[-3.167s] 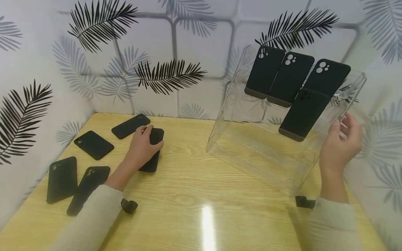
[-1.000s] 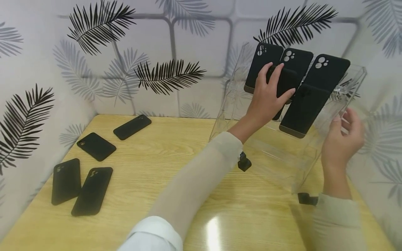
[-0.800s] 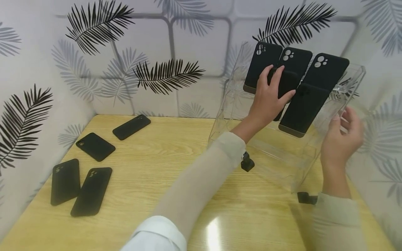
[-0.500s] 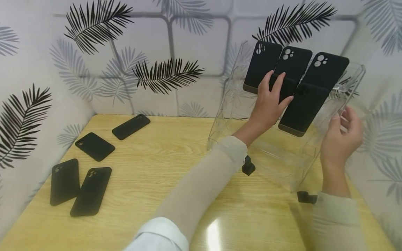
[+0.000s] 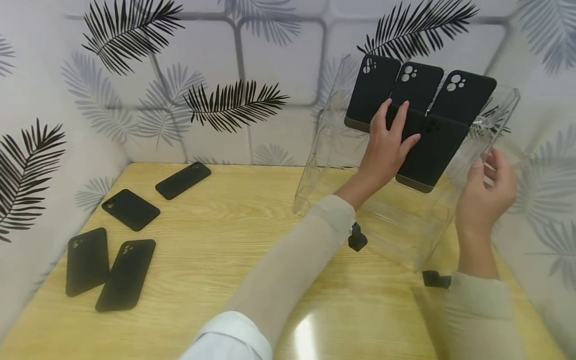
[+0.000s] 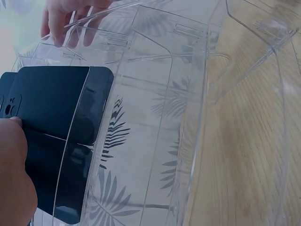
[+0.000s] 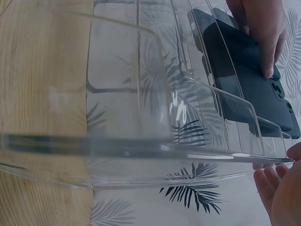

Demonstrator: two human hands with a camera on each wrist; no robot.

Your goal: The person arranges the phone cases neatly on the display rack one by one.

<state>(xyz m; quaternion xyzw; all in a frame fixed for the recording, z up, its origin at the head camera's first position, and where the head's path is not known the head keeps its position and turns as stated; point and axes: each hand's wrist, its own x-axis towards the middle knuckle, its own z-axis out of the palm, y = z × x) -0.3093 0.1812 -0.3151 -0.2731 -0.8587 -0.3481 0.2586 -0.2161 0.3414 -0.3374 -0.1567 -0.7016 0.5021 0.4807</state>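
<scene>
My left hand [image 5: 382, 150] grips a black phone case [image 5: 411, 120] at the lower tier of a clear tiered stand [image 5: 391, 214], fingertips at its top edge and thumb along its right side. The hand hides most of this case in the head view. In the left wrist view, the held case [image 6: 44, 167] lies beside another black case [image 6: 51, 101], both bottoms behind a clear lip. My right hand [image 5: 486, 195] holds the stand's right side edge, its thumb and fingers on either side of the clear panel [image 7: 141, 148] in the right wrist view.
Three black cases with camera cutouts stand in the upper tier, the rightmost case [image 5: 468, 97] partly overlapped by a lower case [image 5: 434, 150]. Several more cases lie on the left of the wooden table [image 5: 234, 240], including one case [image 5: 183, 180] near the wall.
My left hand has carried a case from the table up to the stand, then lowered it beside the lower-tier case. My right hand stays on the stand's side.
</scene>
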